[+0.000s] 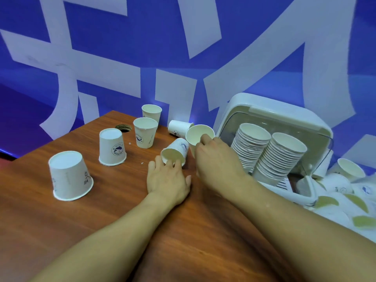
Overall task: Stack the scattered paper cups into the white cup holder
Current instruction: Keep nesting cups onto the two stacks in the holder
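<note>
My right hand pinches the rim of a white paper cup, lifted and tilted, just left of the white cup holder. The holder lies open on its side with two long stacks of cups inside. My left hand rests on the table with its fingertips touching a cup lying on its side. Another cup on its side lies behind it. Two upright cups and two upside-down cups stand further left.
The wooden table has a round cable hole near its back edge. A blue wall with white lettering rises right behind. Loose cups in plastic wrapping pile up to the right of the holder.
</note>
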Motion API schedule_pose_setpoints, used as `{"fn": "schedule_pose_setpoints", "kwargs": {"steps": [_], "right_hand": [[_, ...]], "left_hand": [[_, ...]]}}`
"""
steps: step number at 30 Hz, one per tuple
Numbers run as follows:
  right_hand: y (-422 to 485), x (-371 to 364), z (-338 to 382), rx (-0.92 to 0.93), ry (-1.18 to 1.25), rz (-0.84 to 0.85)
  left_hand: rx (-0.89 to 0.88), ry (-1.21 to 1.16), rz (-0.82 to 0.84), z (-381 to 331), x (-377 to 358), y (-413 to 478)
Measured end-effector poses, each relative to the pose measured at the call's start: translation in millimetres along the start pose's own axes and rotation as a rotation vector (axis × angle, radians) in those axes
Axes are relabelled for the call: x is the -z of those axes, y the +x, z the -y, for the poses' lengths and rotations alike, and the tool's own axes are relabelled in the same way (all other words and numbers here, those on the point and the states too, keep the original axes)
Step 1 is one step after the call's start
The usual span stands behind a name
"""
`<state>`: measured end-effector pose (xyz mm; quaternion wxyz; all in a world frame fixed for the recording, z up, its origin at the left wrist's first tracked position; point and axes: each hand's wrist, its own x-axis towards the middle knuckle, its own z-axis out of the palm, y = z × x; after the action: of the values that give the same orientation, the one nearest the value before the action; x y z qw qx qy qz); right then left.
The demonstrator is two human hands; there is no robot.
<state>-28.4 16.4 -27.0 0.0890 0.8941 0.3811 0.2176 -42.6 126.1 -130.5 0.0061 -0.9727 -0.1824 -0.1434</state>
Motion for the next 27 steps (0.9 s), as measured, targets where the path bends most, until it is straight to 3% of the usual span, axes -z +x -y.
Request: {"fn": "schedule_pose_setpoints", "kwargs": {"steps": [9, 12, 21, 27], "right_hand": [[-45, 17, 4, -0.037, 0.079, -0.111], [-54, 18, -4, -0.051, 0.096, -0.173], [-70, 53, -55, -0.179, 0.378, -0.575], [-85, 64, -116, -0.294, 0.375, -0.765]], "left_hand": [[0.025, -0.026, -0.159, 11, 28, -51], [0.017, -0.097, -0.295, 4, 44, -56], [-0.061, -0.412, -0.670, -25, 118, -38], [-0.124, -0.538, -0.737, -58, 141, -21]]}}
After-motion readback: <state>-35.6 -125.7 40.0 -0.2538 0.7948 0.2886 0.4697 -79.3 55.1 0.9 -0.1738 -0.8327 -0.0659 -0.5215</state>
